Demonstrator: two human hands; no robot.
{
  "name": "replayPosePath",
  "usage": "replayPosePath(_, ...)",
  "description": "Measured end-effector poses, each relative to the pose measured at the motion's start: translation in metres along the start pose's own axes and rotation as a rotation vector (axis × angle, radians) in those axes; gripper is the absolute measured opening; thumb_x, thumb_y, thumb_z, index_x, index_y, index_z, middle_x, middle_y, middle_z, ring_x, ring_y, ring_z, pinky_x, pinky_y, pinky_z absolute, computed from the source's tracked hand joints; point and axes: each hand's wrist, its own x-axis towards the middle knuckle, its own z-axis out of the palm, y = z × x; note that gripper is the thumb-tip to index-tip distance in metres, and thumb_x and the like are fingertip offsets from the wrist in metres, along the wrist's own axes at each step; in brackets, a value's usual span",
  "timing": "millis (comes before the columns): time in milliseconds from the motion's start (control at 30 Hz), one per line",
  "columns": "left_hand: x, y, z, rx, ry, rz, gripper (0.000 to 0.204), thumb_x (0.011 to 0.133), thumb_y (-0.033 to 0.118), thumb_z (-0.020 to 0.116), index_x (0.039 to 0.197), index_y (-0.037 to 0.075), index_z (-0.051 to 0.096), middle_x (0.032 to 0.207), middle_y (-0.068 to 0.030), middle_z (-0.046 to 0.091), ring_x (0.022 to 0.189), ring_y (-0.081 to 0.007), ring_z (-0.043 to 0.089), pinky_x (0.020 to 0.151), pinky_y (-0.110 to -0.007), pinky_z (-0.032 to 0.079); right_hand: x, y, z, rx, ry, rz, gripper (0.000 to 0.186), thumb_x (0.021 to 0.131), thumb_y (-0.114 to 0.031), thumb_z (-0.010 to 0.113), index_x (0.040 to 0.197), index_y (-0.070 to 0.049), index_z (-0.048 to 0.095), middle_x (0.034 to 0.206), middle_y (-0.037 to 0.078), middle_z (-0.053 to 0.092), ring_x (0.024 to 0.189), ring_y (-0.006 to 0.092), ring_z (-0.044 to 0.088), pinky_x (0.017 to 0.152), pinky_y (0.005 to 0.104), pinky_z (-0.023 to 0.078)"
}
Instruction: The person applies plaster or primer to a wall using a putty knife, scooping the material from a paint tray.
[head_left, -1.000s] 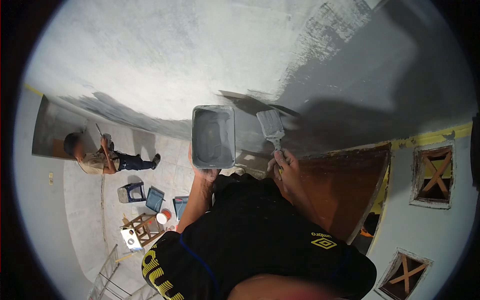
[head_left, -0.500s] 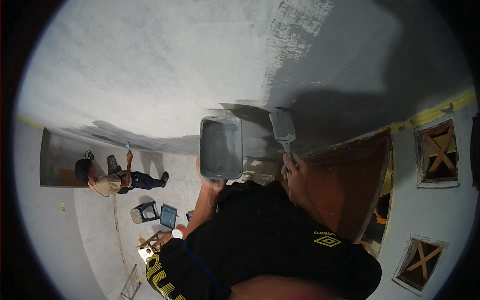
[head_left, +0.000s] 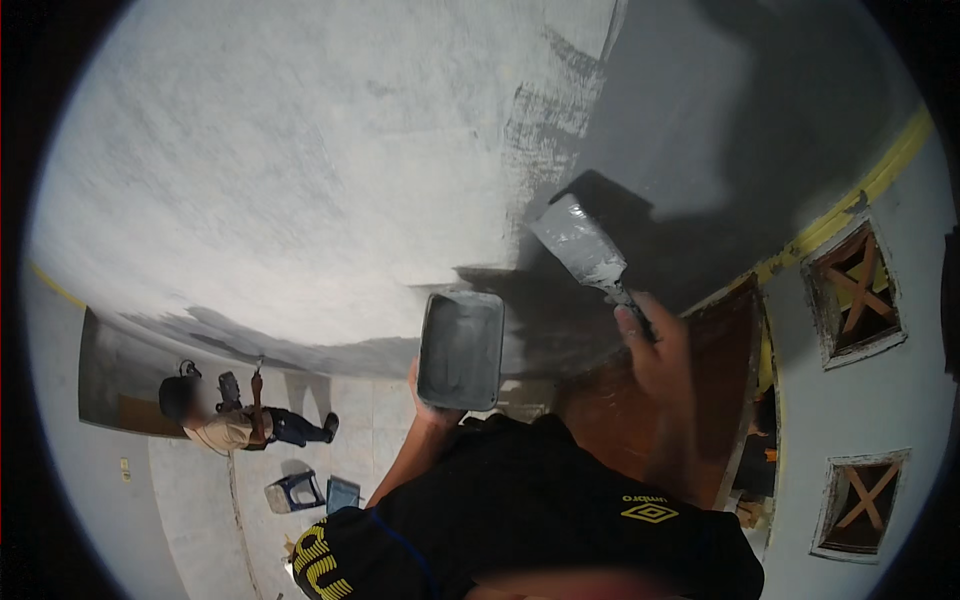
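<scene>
In my left hand (head_left: 437,408) is a rectangular, dark-rimmed tray (head_left: 461,350), held from below and behind, its inside coated with grey paste. My right hand (head_left: 655,340) grips the dark handle of a putty knife (head_left: 580,238). Wet grey paste covers its wide flat blade, which points up and left toward the wall (head_left: 330,170). Whether the blade touches the wall I cannot tell. Fresh grey coating (head_left: 690,110) spreads over the wall's right part, with a streaky edge against the paler surface on the left.
A co-worker (head_left: 235,425) stands at the far left, holding a tool to the wall. Near that person are a stool (head_left: 296,492) and a blue container (head_left: 343,495). A brown panel (head_left: 620,430) lies to the right, beyond it two framed openings with crossed wood (head_left: 857,295).
My right hand has moved up and right, tilting the putty knife leftward; its blade now shows shiny paste. The tray sits lower and slightly farther right in view, which has also shifted.
</scene>
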Motion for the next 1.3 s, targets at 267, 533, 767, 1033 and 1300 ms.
replayPosePath(267,0.007,-0.001,0.016,0.124,-0.063,-0.023,0.054,0.100,0.044,0.042,0.139,0.007,0.053,0.135,-0.0123,0.060,0.121,-0.0328,0.059,0.099,-0.049,0.052,0.055,-0.166,-0.045,-1.401,-0.126,-0.838,0.021,0.088,-0.020,0.069,0.105,-0.008,0.072,0.080,0.008,0.069,0.067,0.0270,0.064,0.059,0.0364,0.045)
replayPosePath(533,0.012,-0.005,0.036,0.175,-0.218,-0.035,0.057,0.101,0.043,0.043,0.141,0.003,0.050,0.134,-0.0158,0.059,0.120,-0.0333,0.060,0.099,-0.050,0.052,0.084,-0.246,-0.030,-1.653,-0.178,-1.553,0.012,0.075,-0.007,0.067,0.085,-0.007,0.062,0.068,0.006,0.055,0.064,0.0200,0.060,0.056,0.0344,0.042)
replayPosePath(767,0.012,-0.011,0.036,0.160,-0.241,0.008,0.058,0.100,0.042,0.041,0.141,0.002,0.049,0.138,-0.0171,0.056,0.123,-0.0351,0.059,0.102,-0.055,0.050,0.063,-0.327,-0.024,-1.917,0.309,-1.604,0.010,0.084,-0.009,0.065,0.093,-0.007,0.066,0.069,0.003,0.058,0.059,0.0145,0.061,0.049,0.0316,0.045)
replayPosePath(1033,0.020,-0.016,0.042,-0.005,-0.201,-0.156,0.053,0.102,0.040,0.042,0.140,0.005,0.050,0.135,-0.0162,0.058,0.121,-0.0338,0.060,0.100,-0.050,0.052,0.058,-0.304,-0.021,-2.270,0.344,-1.492,0.014,0.084,-0.011,0.068,0.097,-0.007,0.069,0.062,-0.001,0.055,0.049,0.0099,0.054,0.044,0.0276,0.040)
replayPosePath(1300,0.013,-0.012,0.067,0.003,-0.164,-0.155,0.059,0.100,0.045,0.039,0.143,0.006,0.049,0.142,-0.0161,0.054,0.129,-0.0352,0.055,0.106,-0.055,0.046,0.049,-0.239,-0.004,-2.063,-0.365,-1.199,0.028,0.082,-0.008,0.070,0.109,-0.003,0.071,0.056,-0.003,0.051,0.046,0.0066,0.050,0.037,0.0254,0.034)
